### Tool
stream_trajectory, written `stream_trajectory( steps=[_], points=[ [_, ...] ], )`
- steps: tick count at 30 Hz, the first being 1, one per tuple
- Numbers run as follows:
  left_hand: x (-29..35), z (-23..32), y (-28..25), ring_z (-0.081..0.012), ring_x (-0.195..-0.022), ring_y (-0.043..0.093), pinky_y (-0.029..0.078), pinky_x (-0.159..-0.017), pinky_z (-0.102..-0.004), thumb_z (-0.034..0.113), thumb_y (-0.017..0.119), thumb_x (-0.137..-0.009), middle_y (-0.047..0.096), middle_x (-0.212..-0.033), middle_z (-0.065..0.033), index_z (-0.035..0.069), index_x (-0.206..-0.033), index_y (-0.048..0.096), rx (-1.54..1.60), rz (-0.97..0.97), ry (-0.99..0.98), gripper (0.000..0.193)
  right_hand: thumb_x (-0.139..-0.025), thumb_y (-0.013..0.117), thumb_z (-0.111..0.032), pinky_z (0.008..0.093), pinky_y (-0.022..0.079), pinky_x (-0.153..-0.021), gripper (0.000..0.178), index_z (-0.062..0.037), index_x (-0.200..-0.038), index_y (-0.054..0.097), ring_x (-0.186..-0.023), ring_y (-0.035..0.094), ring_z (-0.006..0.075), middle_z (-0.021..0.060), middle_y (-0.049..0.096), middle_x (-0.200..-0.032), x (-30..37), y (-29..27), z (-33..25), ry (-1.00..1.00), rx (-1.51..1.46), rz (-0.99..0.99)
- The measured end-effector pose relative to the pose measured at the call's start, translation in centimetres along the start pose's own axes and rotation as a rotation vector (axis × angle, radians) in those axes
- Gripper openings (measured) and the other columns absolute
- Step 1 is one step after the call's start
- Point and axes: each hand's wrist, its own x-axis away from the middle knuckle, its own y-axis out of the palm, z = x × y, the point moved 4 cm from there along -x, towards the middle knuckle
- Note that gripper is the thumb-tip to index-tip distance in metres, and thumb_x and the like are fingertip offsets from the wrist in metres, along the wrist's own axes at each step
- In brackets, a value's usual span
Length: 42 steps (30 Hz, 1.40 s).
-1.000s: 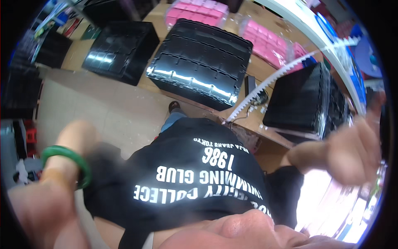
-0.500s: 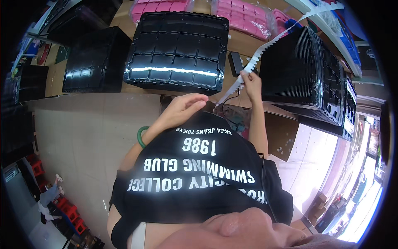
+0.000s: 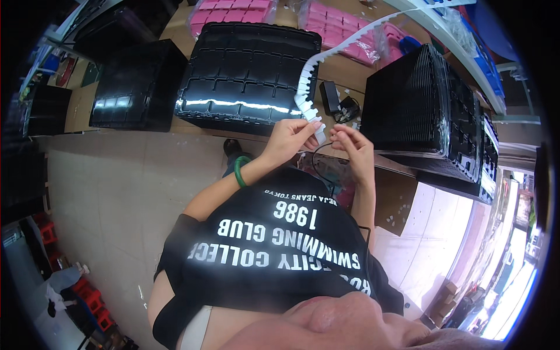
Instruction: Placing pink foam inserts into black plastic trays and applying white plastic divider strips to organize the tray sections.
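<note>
A long white strip with notched edges (image 3: 303, 81) hangs down in a curve from the shelf at the upper right. My left hand (image 3: 290, 139), with a green bangle on its wrist, pinches its lower end between thumb and fingers. Just to the right, my right hand (image 3: 357, 153) is raised with thumb and fingertips drawn together; whatever they may hold is too small to make out. It is apart from the strip's end. Behind both hands is a stack of glossy black moulded trays (image 3: 245, 73), which the strip partly crosses.
More black tray stacks stand left (image 3: 131, 87) and right (image 3: 402, 102). A small black box (image 3: 329, 95) with a cable lies between stacks. Pink trays (image 3: 338, 29) in clear wrap sit at the back. An open carton (image 3: 396, 195) is below right. Red stools (image 3: 93, 303) and another person are far left.
My left hand has moved right and up and now pinches the strip's end. My right hand has let go of the strip and come down, and the strip has swung left into a curve.
</note>
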Motion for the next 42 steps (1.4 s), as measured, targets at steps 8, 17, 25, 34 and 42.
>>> stream_trajectory(
  steps=[8,17,25,34,42],
  points=[
    [9.2,-4.6,-2.1,-0.0088,-0.071,0.067,0.055,-0.063,-0.0225,0.025,0.061,-0.1,0.072,-0.084,-0.007,-0.002,-0.11,0.072,-0.203,-0.049,0.132,0.031,-0.09,0.072,-0.011,0.0203,0.044,-0.068,0.015,-0.0002,-0.1,0.07,-0.079,0.058,0.0078,0.003,0.067,-0.092,8.4,5.8,5.0,-0.026,0.028,-0.031],
    [16.8,-12.5,-0.3,-0.0154,-0.075,0.069,0.057,-0.062,-0.0264,0.034,0.053,-0.101,0.074,-0.089,-0.0083,0.007,-0.104,0.075,-0.292,-0.574,-0.308,0.035,-0.087,0.071,-0.01,0.026,0.036,-0.064,0.011,-0.0003,-0.089,0.068,-0.073,0.045,0.0126,0.0019,0.06,-0.078,15.0,10.7,-1.3,-0.419,0.494,-0.086],
    [16.3,-13.5,1.2,-0.0122,-0.061,0.059,0.047,-0.056,-0.026,0.039,0.058,-0.097,0.067,-0.073,-0.0026,0.011,-0.098,0.076,-0.498,-0.678,-0.234,0.034,-0.087,0.071,-0.019,0.0286,0.045,-0.062,0.018,-0.0035,-0.095,0.072,-0.066,0.056,0.0135,0.0062,0.066,-0.082,6.6,15.1,5.5,-0.334,0.904,-0.277],
    [17.6,-13.4,-1.1,-0.0097,-0.055,0.053,0.045,-0.054,-0.0252,0.037,0.056,-0.099,0.062,-0.067,-0.0011,0.008,-0.097,0.075,-0.382,-0.56,-0.283,0.036,-0.085,0.07,-0.02,0.0371,0.049,-0.073,0.014,-0.007,-0.088,0.071,-0.083,0.062,0.0249,0.0067,0.066,-0.083,6.7,16.5,7.9,-0.541,1.051,-0.234],
    [19.0,-14.3,-1.5,-0.0091,-0.056,0.053,0.046,-0.054,-0.0252,0.038,0.056,-0.099,0.061,-0.066,-0.001,0.008,-0.096,0.076,-0.375,-0.558,-0.286,0.036,-0.085,0.068,-0.016,0.0373,0.049,-0.068,0.008,-0.0075,-0.085,0.068,-0.082,0.061,0.0251,0.0055,0.063,-0.081,8.2,17.6,8.9,-0.725,1.094,-0.234]
  ],
)
